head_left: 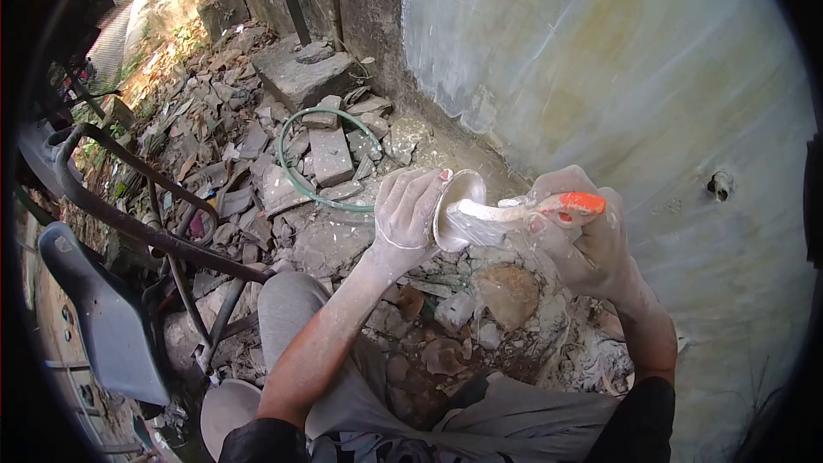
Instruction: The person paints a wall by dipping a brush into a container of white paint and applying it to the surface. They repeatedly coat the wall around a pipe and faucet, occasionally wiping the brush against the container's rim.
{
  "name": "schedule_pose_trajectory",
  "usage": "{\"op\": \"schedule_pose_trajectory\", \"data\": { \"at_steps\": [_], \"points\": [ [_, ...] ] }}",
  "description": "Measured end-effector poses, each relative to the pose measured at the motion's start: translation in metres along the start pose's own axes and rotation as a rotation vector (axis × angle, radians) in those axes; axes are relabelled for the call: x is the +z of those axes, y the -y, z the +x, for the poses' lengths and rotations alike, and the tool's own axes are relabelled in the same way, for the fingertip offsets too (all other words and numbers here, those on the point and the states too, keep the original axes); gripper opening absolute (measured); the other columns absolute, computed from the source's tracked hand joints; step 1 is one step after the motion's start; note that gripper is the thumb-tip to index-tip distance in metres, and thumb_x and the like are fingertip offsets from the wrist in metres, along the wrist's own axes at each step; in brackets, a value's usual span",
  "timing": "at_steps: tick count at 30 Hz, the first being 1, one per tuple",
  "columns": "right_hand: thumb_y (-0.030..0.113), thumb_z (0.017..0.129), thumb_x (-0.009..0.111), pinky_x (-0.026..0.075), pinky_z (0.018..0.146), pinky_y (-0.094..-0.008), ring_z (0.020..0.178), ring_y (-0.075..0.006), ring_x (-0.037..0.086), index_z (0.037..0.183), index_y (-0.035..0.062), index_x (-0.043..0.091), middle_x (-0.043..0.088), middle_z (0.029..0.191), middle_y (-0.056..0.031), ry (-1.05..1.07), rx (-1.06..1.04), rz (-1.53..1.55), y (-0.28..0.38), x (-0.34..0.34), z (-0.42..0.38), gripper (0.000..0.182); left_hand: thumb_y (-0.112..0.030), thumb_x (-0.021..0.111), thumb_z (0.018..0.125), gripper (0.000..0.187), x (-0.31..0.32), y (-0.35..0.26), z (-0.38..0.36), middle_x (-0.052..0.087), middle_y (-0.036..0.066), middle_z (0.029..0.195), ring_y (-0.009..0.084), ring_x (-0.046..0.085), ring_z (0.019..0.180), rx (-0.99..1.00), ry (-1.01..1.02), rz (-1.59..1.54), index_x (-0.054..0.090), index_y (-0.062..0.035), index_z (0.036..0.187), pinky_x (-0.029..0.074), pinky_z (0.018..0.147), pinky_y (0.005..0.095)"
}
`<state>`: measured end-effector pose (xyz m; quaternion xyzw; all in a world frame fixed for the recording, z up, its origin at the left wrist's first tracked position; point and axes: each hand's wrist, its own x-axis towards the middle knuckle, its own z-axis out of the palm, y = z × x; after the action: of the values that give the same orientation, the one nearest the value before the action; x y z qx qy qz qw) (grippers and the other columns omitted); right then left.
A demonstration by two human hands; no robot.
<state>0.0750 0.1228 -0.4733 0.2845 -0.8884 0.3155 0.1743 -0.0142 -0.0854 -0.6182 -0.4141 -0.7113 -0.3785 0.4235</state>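
Observation:
A small round dish (pixel 446 212), coated white, is tipped on its side with its hollow facing right. My left hand (pixel 406 214), dusted white, has its fingers wrapped round the back of the dish. In the fist of my right hand (pixel 576 236) is a brush (pixel 487 219) with an orange-ended handle. White material covers much of the brush, and its head lies at the mouth of the dish, overlapping the rim. Both hands are held up in front of my knees, over the rubble.
A pale plastered wall (pixel 617 60) with a small hole (pixel 719 186) rises at the right. Rubble and stone blocks (pixel 330 154) cover the ground, with a green hose loop (pixel 285 160) on top. At left stand a bent metal frame (pixel 146 227) and a grey plastic seat (pixel 99 317).

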Motion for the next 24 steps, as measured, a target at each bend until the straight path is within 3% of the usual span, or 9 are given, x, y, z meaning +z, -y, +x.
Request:
{"op": "schedule_pose_trajectory", "data": {
  "at_steps": [2, 6, 8, 9, 11, 14, 18, 20, 24],
  "points": [
    [0.011, 0.092, 0.068, 0.05, 0.059, -0.0298, 0.064, -0.0158, 0.066, 0.097, 0.0013, 0.065, 0.068, 0.089, -0.0086, -0.204, 0.106, 0.274, -0.013, 0.008, 0.0, 0.011, -0.02, 0.086, 0.07, 0.075, 0.005, 0.001, -0.002, 0.062, 0.016, 0.119, 0.0348, 0.064, 0.102, -0.021, -0.033, -0.018, 0.05, 0.0012, 0.132, 0.051, 0.087, 0.0499],
    [0.011, 0.094, 0.066, 0.05, 0.061, -0.0298, 0.068, -0.0127, 0.065, 0.096, 0.0004, 0.066, 0.068, 0.088, -0.0084, -0.29, 0.291, 0.48, -0.01, -0.009, 0.005, 0.011, -0.015, 0.086, 0.069, 0.075, 0.005, 0.001, 0.004, 0.063, 0.016, 0.117, 0.0353, 0.065, 0.101, -0.015, -0.047, -0.05, 0.05, 0.0015, 0.133, 0.052, 0.085, 0.0493],
    [0.009, 0.089, 0.07, 0.051, 0.064, -0.0303, 0.073, -0.0155, 0.068, 0.099, 0.0033, 0.067, 0.069, 0.088, -0.0072, -0.029, 0.02, 0.12, -0.005, -0.023, 0.008, 0.012, -0.015, 0.085, 0.069, 0.073, 0.004, 0.002, 0.005, 0.064, 0.016, 0.116, 0.0346, 0.065, 0.1, -0.007, -0.016, -0.065, 0.051, 0.0015, 0.132, 0.052, 0.085, 0.0484],
    [0.009, 0.089, 0.07, 0.051, 0.064, -0.0303, 0.073, -0.0155, 0.068, 0.099, 0.0033, 0.067, 0.069, 0.088, -0.0072, -0.03, 0.024, 0.12, -0.002, -0.028, 0.011, 0.012, -0.014, 0.084, 0.069, 0.071, 0.004, 0.002, 0.005, 0.065, 0.015, 0.114, 0.0338, 0.066, 0.099, 0.003, 0.015, -0.081, 0.052, 0.0015, 0.131, 0.052, 0.084, 0.0476],
    [0.008, 0.082, 0.074, 0.054, 0.068, -0.033, 0.078, -0.0201, 0.069, 0.101, 0.0088, 0.069, 0.071, 0.09, -0.0061, 0.243, -0.214, -0.047, 0.005, -0.031, 0.018, 0.02, -0.014, 0.083, 0.069, 0.069, 0.002, 0.003, 0.009, 0.065, 0.014, 0.114, 0.0329, 0.066, 0.098, 0.014, 0.064, -0.123, 0.054, 0.0015, 0.13, 0.052, 0.084, 0.047],
    [0.01, 0.077, 0.077, 0.055, 0.069, -0.0363, 0.081, -0.0248, 0.07, 0.102, 0.0134, 0.07, 0.072, 0.092, -0.0043, 0.272, -0.286, -0.119, 0.012, -0.023, 0.016, 0.026, -0.018, 0.082, 0.069, 0.066, -0.002, 0.001, 0.01, 0.066, 0.013, 0.114, 0.0309, 0.066, 0.099, 0.019, 0.143, -0.161, 0.057, 0.0009, 0.127, 0.052, 0.084, 0.0462],
    [0.012, 0.078, 0.077, 0.056, 0.073, -0.0384, 0.083, -0.0252, 0.07, 0.104, 0.014, 0.07, 0.073, 0.094, -0.004, 0.322, -0.251, -0.095, 0.011, -0.023, 0.016, 0.027, -0.022, 0.084, 0.069, 0.07, 0.001, 0.004, 0.006, 0.066, 0.013, 0.114, 0.0303, 0.066, 0.099, 0.041, 0.2, -0.115, 0.057, -0.001, 0.13, 0.051, 0.086, 0.0461],
    [0.013, 0.077, 0.077, 0.058, 0.077, -0.0394, 0.084, -0.0255, 0.071, 0.108, 0.0144, 0.07, 0.074, 0.096, -0.0034, 0.483, -0.026, 0.011, 0.009, -0.032, 0.017, 0.031, -0.025, 0.085, 0.069, 0.072, 0.001, 0.002, 0.007, 0.067, 0.013, 0.114, 0.0303, 0.066, 0.099, 0.025, 0.197, -0.129, 0.056, -0.0018, 0.131, 0.051, 0.087, 0.0459],
    [0.012, 0.079, 0.075, 0.058, 0.079, -0.039, 0.086, -0.0261, 0.071, 0.11, 0.0147, 0.071, 0.074, 0.098, -0.0041, 0.409, 0.073, 0.186, -0.007, -0.041, 0.015, 0.032, -0.031, 0.089, 0.068, 0.079, -0.008, -0.009, 0.018, 0.067, 0.015, 0.116, 0.0333, 0.066, 0.101, -0.183, 0.329, -0.231, 0.056, -0.0022, 0.133, 0.051, 0.088, 0.0456]
  ]
}}
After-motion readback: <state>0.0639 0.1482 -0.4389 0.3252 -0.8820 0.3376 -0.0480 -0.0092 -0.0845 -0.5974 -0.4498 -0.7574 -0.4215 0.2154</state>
